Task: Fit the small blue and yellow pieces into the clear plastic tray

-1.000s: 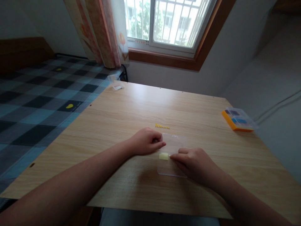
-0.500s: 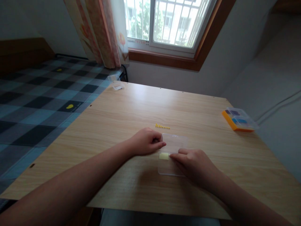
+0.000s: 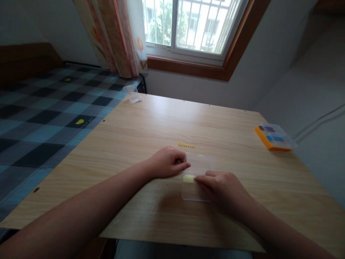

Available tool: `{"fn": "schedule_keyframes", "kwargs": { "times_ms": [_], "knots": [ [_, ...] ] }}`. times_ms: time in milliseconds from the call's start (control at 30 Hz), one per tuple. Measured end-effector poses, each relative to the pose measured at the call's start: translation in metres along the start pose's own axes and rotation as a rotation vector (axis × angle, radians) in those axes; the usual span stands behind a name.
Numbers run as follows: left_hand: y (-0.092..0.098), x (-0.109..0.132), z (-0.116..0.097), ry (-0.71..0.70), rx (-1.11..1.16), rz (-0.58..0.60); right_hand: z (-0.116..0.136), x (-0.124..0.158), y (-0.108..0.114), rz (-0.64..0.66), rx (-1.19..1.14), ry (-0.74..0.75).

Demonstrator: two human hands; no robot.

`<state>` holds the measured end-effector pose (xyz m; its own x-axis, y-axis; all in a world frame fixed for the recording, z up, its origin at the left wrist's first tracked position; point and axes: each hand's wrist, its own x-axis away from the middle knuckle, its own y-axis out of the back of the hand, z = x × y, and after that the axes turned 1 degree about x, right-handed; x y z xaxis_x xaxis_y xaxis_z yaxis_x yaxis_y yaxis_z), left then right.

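A clear flat plastic box [image 3: 198, 165] lies open on the wooden table [image 3: 151, 122], with a small yellow piece [image 3: 188, 178] at its hinge line. My left hand [image 3: 167, 162] is closed, pinching the box's left edge. My right hand [image 3: 222, 189] rests on the near half of the box, fingers curled with the tips next to the yellow piece. A short row of tiny yellow beads [image 3: 186, 145] lies on the table just beyond the box.
An orange case with a clear lid [image 3: 274, 137] sits near the table's right edge. A small clear container [image 3: 133, 97] stands at the far left corner. A bed with a checked cover [image 3: 40, 108] lies to the left; a window is behind the table.
The near half of the clear box has shifted slightly up under my right hand. Both hands have stayed almost in place.
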<state>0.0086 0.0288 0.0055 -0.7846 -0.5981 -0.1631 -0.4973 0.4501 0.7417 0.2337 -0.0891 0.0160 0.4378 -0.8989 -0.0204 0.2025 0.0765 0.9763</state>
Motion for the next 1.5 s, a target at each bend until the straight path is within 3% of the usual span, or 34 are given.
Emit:
{"fn": "schedule_keyframes", "kwargs": {
  "times_ms": [1033,1167,1367,1433,1500],
  "knots": [
    [0.001,0.000,0.000,-0.003,0.018,0.007,0.001,0.001,0.000,-0.035,-0.030,-0.008],
    [0.001,0.000,-0.001,0.002,0.014,0.012,0.000,0.005,0.003,-0.193,-0.100,0.047],
    [0.001,0.001,0.000,-0.023,0.000,-0.004,-0.013,0.007,0.019,-0.677,-0.156,0.065],
    [0.001,0.001,-0.001,-0.035,-0.020,-0.014,-0.021,0.002,0.019,-0.677,-0.193,0.001],
    [0.001,0.002,-0.003,-0.051,-0.058,-0.046,-0.030,-0.003,0.015,-0.583,-0.319,-0.038]
  ]
}}
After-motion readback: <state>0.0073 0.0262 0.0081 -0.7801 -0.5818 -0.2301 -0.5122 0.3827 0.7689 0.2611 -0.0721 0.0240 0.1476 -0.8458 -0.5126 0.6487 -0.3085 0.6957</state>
